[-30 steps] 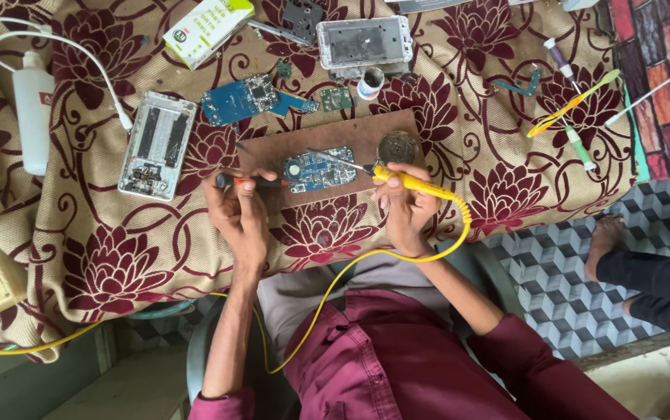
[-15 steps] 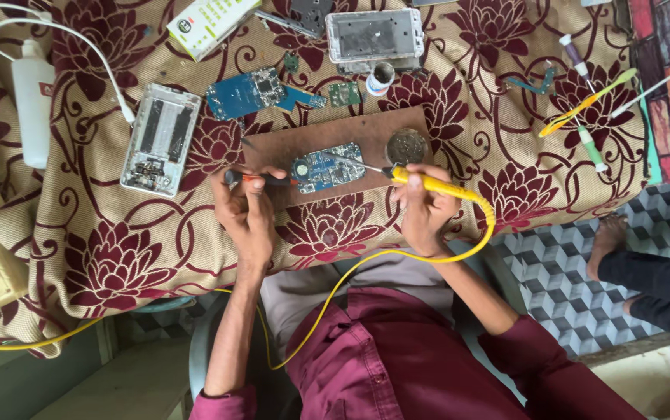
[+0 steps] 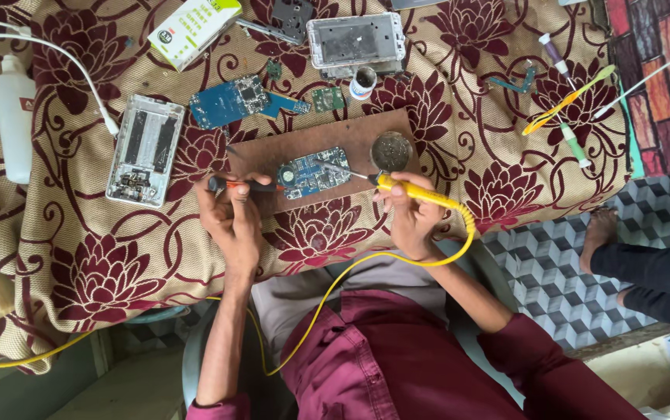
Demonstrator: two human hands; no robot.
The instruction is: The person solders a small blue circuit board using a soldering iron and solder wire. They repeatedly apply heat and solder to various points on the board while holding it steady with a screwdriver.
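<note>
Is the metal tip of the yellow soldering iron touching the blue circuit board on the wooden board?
Touching. In the head view, the soldering iron in the right hand has its tip on the blue circuit board, with no gap visible.

The yellow soldering iron (image 3: 417, 193) tip has shifted left onto the blue circuit board (image 3: 314, 172).

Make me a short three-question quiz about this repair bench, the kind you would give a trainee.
1. True or false: the right hand holds a yellow soldering iron whose tip reaches the blue circuit board.
2. What does the blue circuit board lie on? A) the brown wooden board B) the white bottle C) the floor tiles
3. What does the left hand hold?

Key:
1. True
2. A
3. A thin tool with a red and black handle, laid toward the circuit board.
</note>
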